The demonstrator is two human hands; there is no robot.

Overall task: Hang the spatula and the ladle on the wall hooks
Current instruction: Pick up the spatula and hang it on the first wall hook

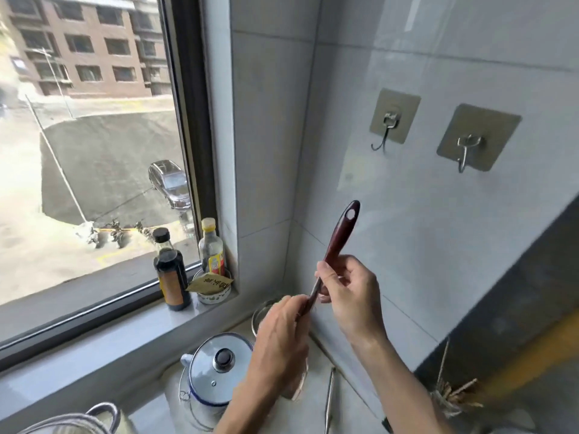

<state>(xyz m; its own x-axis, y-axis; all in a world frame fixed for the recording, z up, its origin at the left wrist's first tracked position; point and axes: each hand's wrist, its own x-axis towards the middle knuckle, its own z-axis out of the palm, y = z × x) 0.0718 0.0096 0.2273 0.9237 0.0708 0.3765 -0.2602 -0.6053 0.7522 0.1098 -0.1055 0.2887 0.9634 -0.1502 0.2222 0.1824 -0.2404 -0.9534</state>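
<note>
Tiled wall, hooks (384, 133) bare | both hands (316, 308) grip utensil handle (340, 233) | head hidden

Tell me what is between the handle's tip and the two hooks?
Nothing: in the head view only bare tile wall separates the handle from the left hook and right hook.

- The utensil handle (340, 236) rises from between the fingers (329, 277) of the right hand (351, 296); the left hand (282, 333) grips it just below.
- Two wall hooks (383, 136) (466, 155) sit above the fingers, to the right.
- A kettle (216, 374) stands below-left; two bottles (170, 270) (212, 249) on the windowsill (94, 333) further left.
</note>
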